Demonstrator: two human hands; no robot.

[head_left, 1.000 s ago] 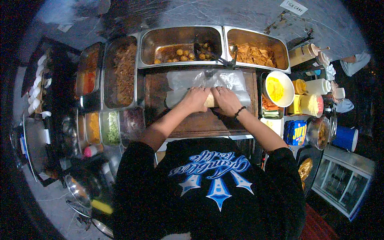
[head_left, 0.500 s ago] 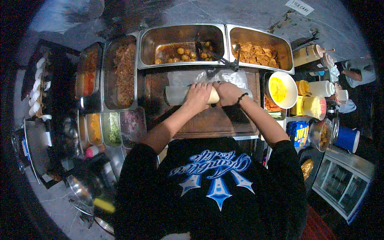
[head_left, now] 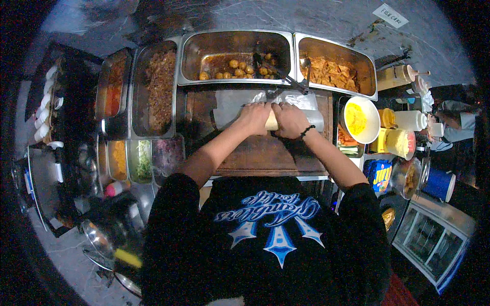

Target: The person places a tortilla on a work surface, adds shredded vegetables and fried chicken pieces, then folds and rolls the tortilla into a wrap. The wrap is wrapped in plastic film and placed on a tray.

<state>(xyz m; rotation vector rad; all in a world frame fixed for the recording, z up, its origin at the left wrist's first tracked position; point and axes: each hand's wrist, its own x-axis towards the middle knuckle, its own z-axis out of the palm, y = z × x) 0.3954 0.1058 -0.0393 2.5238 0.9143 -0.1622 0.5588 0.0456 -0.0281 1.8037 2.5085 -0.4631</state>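
Side by side, my left hand [head_left: 255, 117] and my right hand [head_left: 290, 120] are closed over a pale rolled wrap [head_left: 271, 122]. Only a short stretch of the roll shows between them; the rest lies under my palms and fingers. A sheet of silvery foil [head_left: 306, 101] lies beneath and beyond the roll, and its greyish edge [head_left: 223, 116] sticks out left of my left hand. All of this rests on a brown board [head_left: 250, 153]. A dark beaded bracelet [head_left: 308, 131] circles my right wrist.
Beyond the board stand steel pans of brown balls [head_left: 234, 64] with tongs [head_left: 296, 81] and of orange-brown pieces [head_left: 334, 74]. Minced filling [head_left: 159, 86] and shredded vegetables [head_left: 144, 160] are left. A white bowl of yellow shreds [head_left: 356, 121] and bottles [head_left: 411, 120] stand right.
Both hands stay on the roll and have turned slightly over it, so less of the wrap shows between them. The whole view has shifted a little.
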